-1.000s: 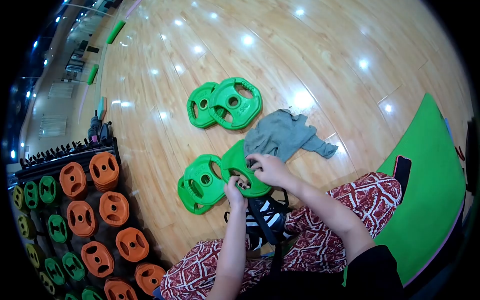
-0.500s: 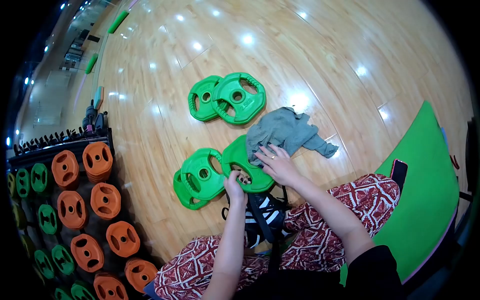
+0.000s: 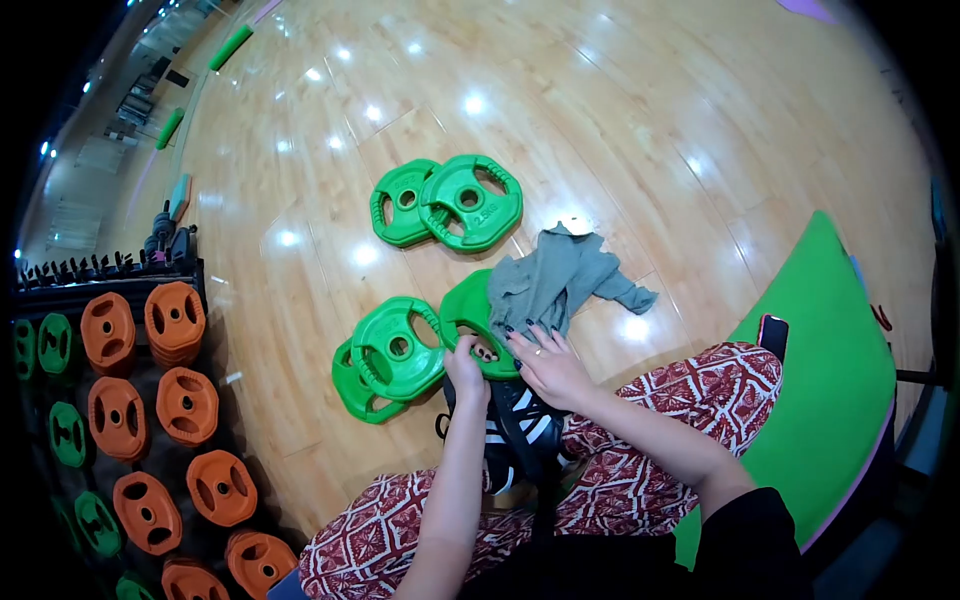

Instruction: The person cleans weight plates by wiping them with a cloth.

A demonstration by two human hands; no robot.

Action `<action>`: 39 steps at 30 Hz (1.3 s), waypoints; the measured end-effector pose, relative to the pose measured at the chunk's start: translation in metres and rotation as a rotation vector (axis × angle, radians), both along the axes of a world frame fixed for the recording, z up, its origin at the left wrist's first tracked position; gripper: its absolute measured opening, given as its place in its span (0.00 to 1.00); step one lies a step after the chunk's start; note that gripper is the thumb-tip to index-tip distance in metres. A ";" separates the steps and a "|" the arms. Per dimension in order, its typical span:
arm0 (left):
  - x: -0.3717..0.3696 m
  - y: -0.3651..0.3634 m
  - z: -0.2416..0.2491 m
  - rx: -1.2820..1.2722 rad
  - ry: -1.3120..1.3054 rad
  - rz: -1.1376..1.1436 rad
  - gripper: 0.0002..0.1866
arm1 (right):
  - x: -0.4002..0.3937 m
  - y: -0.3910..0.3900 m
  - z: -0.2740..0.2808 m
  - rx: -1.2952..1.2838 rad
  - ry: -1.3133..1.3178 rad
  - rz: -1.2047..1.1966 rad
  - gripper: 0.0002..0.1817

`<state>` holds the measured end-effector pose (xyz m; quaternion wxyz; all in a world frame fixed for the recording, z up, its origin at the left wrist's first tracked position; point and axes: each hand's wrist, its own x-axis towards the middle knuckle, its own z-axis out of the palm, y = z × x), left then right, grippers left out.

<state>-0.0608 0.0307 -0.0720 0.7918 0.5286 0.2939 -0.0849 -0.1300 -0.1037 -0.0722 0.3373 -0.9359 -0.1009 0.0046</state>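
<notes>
Head view: my left hand [image 3: 466, 368] fingers clenched round near rim of green weight plate [image 3: 470, 318], tilted on floor [image 3: 300, 250] against my shoe [image 3: 520, 430]. My right hand [image 3: 545, 362] flat, fingers spread, pressing grey cloth [image 3: 555, 280] onto plate face. Plate likely heavy, stiff, slick; grip cut-outs best hold. Cloth soft, light. Count: five green plates on floor, in two pairs plus mine. One cloth. Orange plates [image 3: 170, 320] on rack, many.

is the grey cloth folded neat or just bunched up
Bunched up. The grey cloth lies crumpled, part on the green weight plate, part on the floor, loose ends trailing, under the right hand.
</notes>
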 end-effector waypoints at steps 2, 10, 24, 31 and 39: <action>0.000 0.000 0.002 -0.045 0.009 -0.042 0.02 | 0.004 -0.006 -0.007 0.011 0.051 0.018 0.22; -0.003 0.003 0.008 -0.075 -0.024 -0.053 0.02 | 0.022 -0.010 -0.003 -0.042 0.347 -0.129 0.29; -0.003 0.001 0.010 -0.061 -0.037 -0.015 0.00 | 0.005 -0.004 0.006 -0.017 0.155 -0.024 0.23; -0.002 0.004 -0.003 -0.058 -0.035 -0.045 0.02 | -0.017 0.012 0.019 0.223 0.210 -0.041 0.24; -0.001 0.003 -0.002 0.002 -0.045 -0.019 0.01 | 0.024 0.019 0.005 0.287 0.123 0.062 0.26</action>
